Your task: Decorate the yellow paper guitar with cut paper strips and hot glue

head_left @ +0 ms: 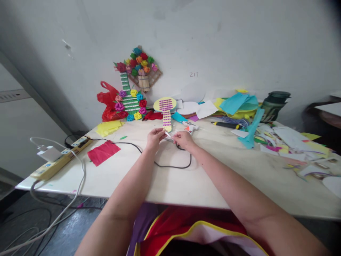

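Note:
Both hands meet over the middle of the table. My left hand [155, 139] pinches a small white strip [167, 134], which looks like paper. My right hand [184, 140] is closed in a pinch close to the strip's other side; what its fingertips hold is too small to make out. Just beyond them stands a yellow paper craft [157, 105] with an oval top and a narrow stem, crossed by purple and white woven strips. A white and orange glue gun [191, 128] lies right behind my right hand.
At the left lie a power strip [44, 172], a red paper sheet [103, 153] and yellow paper [109, 128]. Paper-flower crafts [129, 101] lean on the wall. Rightward are a black-and-yellow cutter [226, 125], a dark bottle [274, 106] and paper scraps [293, 138]. A black cord [173, 167] loops before my hands.

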Demonstrator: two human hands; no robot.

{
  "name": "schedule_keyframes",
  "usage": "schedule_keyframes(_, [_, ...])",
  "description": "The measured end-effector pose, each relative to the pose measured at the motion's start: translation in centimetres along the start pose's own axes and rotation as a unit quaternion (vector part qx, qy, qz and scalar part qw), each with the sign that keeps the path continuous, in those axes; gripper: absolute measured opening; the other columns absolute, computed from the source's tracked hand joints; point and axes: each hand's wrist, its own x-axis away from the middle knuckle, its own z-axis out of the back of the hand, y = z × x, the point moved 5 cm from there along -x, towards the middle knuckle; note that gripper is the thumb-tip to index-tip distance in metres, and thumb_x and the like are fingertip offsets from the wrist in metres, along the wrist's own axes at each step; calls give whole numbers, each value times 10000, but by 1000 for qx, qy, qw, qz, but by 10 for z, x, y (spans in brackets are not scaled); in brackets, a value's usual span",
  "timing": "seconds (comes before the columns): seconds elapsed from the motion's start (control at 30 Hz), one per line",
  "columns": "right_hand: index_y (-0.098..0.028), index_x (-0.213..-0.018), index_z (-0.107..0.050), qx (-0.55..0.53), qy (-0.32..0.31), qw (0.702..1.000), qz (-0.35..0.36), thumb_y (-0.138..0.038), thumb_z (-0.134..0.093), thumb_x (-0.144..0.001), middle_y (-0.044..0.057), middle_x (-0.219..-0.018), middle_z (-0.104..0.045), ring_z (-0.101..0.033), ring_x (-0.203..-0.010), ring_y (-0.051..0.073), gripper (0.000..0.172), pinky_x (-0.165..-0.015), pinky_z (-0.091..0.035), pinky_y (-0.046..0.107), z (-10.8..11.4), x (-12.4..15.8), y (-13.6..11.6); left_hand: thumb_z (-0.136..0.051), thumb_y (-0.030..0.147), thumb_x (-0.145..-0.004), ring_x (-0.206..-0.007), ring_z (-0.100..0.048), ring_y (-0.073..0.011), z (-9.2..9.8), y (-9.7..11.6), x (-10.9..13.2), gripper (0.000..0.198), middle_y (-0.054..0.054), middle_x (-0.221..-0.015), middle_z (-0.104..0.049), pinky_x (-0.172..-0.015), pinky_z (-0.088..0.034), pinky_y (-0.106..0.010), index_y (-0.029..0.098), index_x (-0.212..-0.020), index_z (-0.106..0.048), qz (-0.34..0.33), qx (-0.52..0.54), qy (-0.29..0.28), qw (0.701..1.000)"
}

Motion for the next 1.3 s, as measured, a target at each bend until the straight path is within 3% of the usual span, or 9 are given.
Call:
schedule_keyframes(0.17, [-145, -685, -677, -41, -7, 999, -14, -239, -629, -692, 4, -560, -649, -560, -469, 101, 106, -491, -422, 208, -1, 0, 2, -777, 197, -540, -633, -624, -115, -1, 3, 1, 295, -18, -651, -644, -737, -513, -295, 110, -748, -587, -11, -1, -3, 1000])
schedule_keyframes(0.3, [-152, -625, -676, -22, 31, 999, 5, -212, -607, -691, 4, -549, -643, -572, -516, 116, 113, -532, -430, 219, 8, 0, 0, -720, 348, -633, -638, -624, -132, 3, 11, -1, 298, -47, -658, -643, -724, -515, -310, 109, -768, -604, -19, -16, 4, 1000])
schedule_keyframes(0.43, [-166, -663, -693, -2, 37, 999, 23, -217, -626, -676, 5, -583, -656, -588, -586, 131, 85, -561, -427, 224, 13, -1, 1, -695, 442, -637, -659, -607, -139, 7, 23, -3, 351, -69, -705, -650, -616, -496, -252, 116, -758, -643, -46, -122, 9, 991])
schedule_keyframes(0.6, [-169, -682, -701, 8, 32, 999, 42, -236, -643, -671, 10, -610, -661, -587, -617, 137, 90, -572, -420, 227, 13, -2, 1, -787, 340, -527, -529, -550, -105, -3, 18, -2, 306, -39, -592, -623, -523, -456, -215, 115, -696, -666, -14, -205, -99, 974])
schedule_keyframes(0.77, [-168, -691, -698, -19, 21, 998, 48, -205, -639, -672, 3, -619, -658, -583, -613, 127, 72, -577, -424, 221, 15, -2, 0, -777, 367, -539, -447, -521, -91, -1, 13, -2, 293, -26, -519, -598, -499, -464, -226, 127, -599, -619, -2, -209, -101, 973])
schedule_keyframes(1.17, [-165, -669, -688, -16, 28, 997, 72, -221, -666, -656, -3, -592, -643, -572, -592, 117, 61, -560, -406, 210, 15, -4, 1, -749, 409, -575, -467, -532, -97, -1, 9, -1, 318, -45, -584, -617, -511, -467, -236, 127, -607, -607, 27, -197, -132, 971])
schedule_keyframes(1.3, [-173, -662, -697, 29, 39, 997, 55, -237, -653, -679, 7, -606, -653, -573, -595, 125, 80, -542, -389, 212, 22, -3, 0, -668, 486, -647, -567, -569, -127, -2, 18, -1, 372, -78, -701, -656, -554, -485, -255, 134, -769, -668, 23, -212, -130, 968])
